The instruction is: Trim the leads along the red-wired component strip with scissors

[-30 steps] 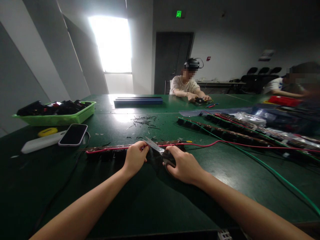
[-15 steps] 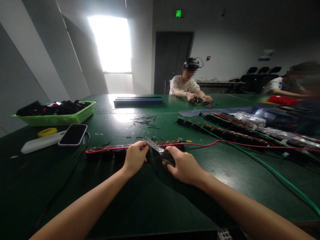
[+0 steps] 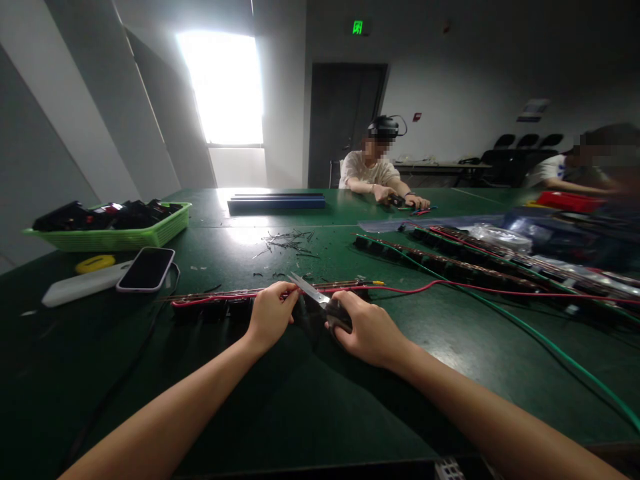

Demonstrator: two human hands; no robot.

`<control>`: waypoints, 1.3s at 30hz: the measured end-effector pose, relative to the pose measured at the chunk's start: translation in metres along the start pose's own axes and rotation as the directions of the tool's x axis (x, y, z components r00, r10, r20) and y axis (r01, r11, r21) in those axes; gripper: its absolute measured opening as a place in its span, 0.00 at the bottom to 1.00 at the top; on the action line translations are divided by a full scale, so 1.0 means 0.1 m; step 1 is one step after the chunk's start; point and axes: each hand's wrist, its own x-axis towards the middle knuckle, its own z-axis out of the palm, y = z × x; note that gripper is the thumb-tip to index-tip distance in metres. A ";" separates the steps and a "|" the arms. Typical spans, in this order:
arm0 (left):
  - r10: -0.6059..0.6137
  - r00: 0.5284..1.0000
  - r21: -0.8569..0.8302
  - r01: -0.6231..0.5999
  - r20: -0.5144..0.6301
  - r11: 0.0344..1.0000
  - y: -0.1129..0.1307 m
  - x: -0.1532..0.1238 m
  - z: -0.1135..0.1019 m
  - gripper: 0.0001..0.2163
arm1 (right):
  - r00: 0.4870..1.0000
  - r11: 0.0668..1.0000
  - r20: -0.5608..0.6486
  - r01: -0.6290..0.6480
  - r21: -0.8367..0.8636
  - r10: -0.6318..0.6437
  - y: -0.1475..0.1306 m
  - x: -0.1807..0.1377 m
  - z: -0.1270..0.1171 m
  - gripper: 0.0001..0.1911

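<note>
A long row of black parts [image 3: 210, 310] lies crosswise before me, with a red wire [image 3: 410, 291] and copper-coloured lines along its top. My left hand [image 3: 271, 312] is closed at the middle of this row, thumb and forefinger pinched beside the red wire; what lies between the fingertips is hidden. My right hand [image 3: 373, 331] is wrapped around the dark handles of a pair of scissors [image 3: 311, 291]. The blades point up and left, just right of my left fingertips, over the row. Whether they touch anything there I cannot tell.
Thin black scraps [image 3: 287, 241] are scattered beyond the row. Leftward are a phone [image 3: 146, 270], a white bar-shaped object [image 3: 83, 283], and a green basket [image 3: 165, 230] of black parts. Further wired rows [image 3: 450, 267] and a green wire [image 3: 540, 330] lie rightward. Two people sit across the table.
My hands and the scissors have hardly moved; the blades have shifted very slightly. Across the table, a person's hand has moved a little to the right.
</note>
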 end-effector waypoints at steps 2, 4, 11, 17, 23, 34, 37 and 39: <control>0.002 1.000 0.001 -0.002 0.008 1.000 0.00 0.00 0.00 0.09 | 1.000 1.000 0.000 0.001 -0.020 -0.001 -0.01 0.00 0.00 0.22; 0.001 1.000 0.000 -0.001 0.012 1.000 0.01 0.00 0.00 0.09 | 1.000 0.999 0.000 0.003 -0.034 -0.003 -0.01 -0.01 0.00 0.22; 0.000 1.000 0.003 0.000 0.013 1.000 0.03 -0.01 -0.02 0.10 | 1.000 0.999 0.013 0.007 -0.042 -0.007 0.00 0.00 0.01 0.22; -0.003 1.000 -0.003 0.003 0.011 1.000 0.03 -0.01 -0.02 0.09 | 1.000 0.999 0.022 0.001 -0.046 0.000 -0.01 -0.01 0.01 0.21; -0.002 1.000 -0.005 0.002 0.011 1.000 0.04 -0.02 -0.02 0.09 | 1.000 0.999 0.023 0.006 -0.043 -0.005 0.00 -0.01 0.02 0.21; 0.000 1.000 0.013 0.000 0.009 1.000 0.02 -0.01 -0.01 0.09 | 1.000 1.000 0.025 0.007 -0.002 -0.007 -0.01 -0.01 0.00 0.20; -0.007 1.000 0.012 0.007 0.008 1.000 0.02 -0.01 -0.01 0.09 | 0.999 1.000 0.038 0.010 0.008 -0.011 -0.01 -0.01 -0.01 0.19; -0.009 1.000 0.010 0.009 0.006 1.000 0.02 -0.01 -0.01 0.09 | 0.999 1.000 0.040 0.019 0.011 -0.019 0.00 -0.01 -0.01 0.19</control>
